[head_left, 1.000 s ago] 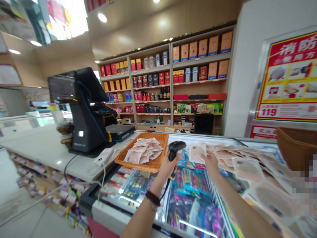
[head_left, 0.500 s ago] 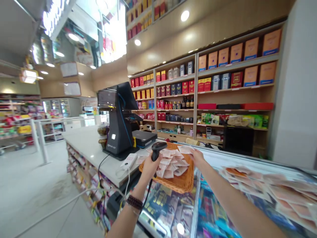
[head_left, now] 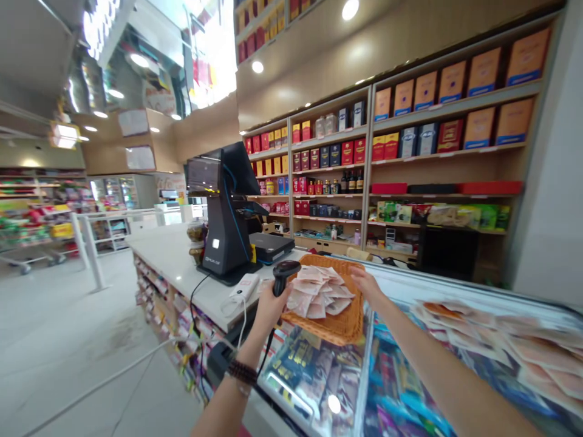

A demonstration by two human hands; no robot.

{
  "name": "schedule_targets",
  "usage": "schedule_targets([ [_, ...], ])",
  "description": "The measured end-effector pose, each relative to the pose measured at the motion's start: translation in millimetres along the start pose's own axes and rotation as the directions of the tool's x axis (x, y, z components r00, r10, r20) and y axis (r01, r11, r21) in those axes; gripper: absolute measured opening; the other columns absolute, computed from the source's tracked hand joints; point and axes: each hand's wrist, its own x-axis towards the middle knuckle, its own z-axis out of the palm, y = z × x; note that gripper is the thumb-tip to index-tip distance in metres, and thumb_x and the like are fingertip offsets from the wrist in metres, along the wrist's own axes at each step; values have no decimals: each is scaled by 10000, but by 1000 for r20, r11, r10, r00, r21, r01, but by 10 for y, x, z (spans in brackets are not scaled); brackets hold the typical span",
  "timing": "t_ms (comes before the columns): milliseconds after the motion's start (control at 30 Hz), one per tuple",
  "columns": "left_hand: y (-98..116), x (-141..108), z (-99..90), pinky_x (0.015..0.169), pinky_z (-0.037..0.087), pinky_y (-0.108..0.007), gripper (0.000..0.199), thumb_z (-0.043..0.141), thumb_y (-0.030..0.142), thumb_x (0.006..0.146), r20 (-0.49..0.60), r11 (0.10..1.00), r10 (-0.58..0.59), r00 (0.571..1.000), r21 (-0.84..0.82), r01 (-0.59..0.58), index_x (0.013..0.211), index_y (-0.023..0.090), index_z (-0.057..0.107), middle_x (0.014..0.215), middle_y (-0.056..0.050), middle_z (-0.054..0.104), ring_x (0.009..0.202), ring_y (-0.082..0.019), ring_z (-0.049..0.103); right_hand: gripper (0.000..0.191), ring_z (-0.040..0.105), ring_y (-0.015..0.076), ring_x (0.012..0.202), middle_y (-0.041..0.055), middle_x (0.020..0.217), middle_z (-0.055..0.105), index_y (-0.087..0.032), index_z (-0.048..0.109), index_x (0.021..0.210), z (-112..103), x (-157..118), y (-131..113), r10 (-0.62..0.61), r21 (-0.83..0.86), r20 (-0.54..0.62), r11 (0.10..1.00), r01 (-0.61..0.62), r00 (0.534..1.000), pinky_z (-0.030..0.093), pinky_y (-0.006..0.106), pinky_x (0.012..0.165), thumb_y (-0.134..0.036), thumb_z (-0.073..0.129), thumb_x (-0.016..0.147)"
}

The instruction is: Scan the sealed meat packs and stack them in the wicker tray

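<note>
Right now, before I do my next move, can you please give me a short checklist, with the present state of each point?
Barcode scanner gripped in the left hand: ok.
Right hand free, nothing visible in it: ok.
Scanner's black cable hanging clear of the wicker basket: ok.
Flat packets lying inside the basket rim: ok.
Barcodes on the packets readable: cannot tell, too small in this view.

White counter (head_left: 166, 258): black POS terminal (head_left: 226, 233), wicker basket (head_left: 350, 321) perhaps on edge.
</note>
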Motion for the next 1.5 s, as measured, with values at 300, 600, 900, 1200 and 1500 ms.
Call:
schedule_targets([
  [300, 271, -345, 839, 463, 477, -233, 455, 865, 581, 735, 293, 997, 16, 956, -78, 7, 795, 223, 590, 489, 63, 522, 419, -122, 501, 181, 786, 314, 1088, 111, 1077, 849, -221, 807, 867, -1774, -407, -288, 44, -44, -198, 998, -54, 979, 617, 494, 1004, -266, 810, 691],
  [600, 370, -870, 1980, 492, 568, -262, 534, 871, 654, 693, 544, 968, 44, 838, -230, 98, 781, 210, 587, 491, 70, 512, 401, -98, 481, 410, 639, 369, 1332, 235, 1339, 740, -111, 739, 1256, -3447, -1312, -589, -372, -750, -473, 645, -143, 799, 423, 538, 1210, -310, 607, 922],
  [900, 68, -1191, 2367, 472, 547, -253, 516, 868, 632, 705, 619, 963, -36, 785, -188, 193, 811, 210, 590, 521, 73, 522, 391, -93, 482, 746, 277, 549, 1619, 290, 1694, 448, -123, 597, 1540, -3470, -1789, -84, -332, -802, -564, 436, -408, 756, 176, 770, 1274, -480, 671, 890],
  [1200, -136, -1218, 2416, 453, 507, -247, 478, 878, 610, 736, 601, 962, -43, 798, -190, 195, 863, 209, 650, 518, 73, 516, 382, -113, 499, 756, 187, 522, 1663, 281, 1744, 364, -143, 528, 1597, -2703, -1480, 214, -276, -700, -616, 621, -352, 738, 134, 771, 1288, -394, 633, 892],
  [1500, -155, -1189, 2305, 472, 556, -264, 483, 888, 598, 728, 601, 962, -104, 793, -140, 233, 857, 220, 616, 542, 81, 521, 394, -102, 480, 759, 543, 515, 1456, 237, 1402, 687, -208, 708, 1269, -2613, -1160, 149, 2, -724, -322, 644, -247, 947, 440, 664, 1166, -258, 912, 540],
])
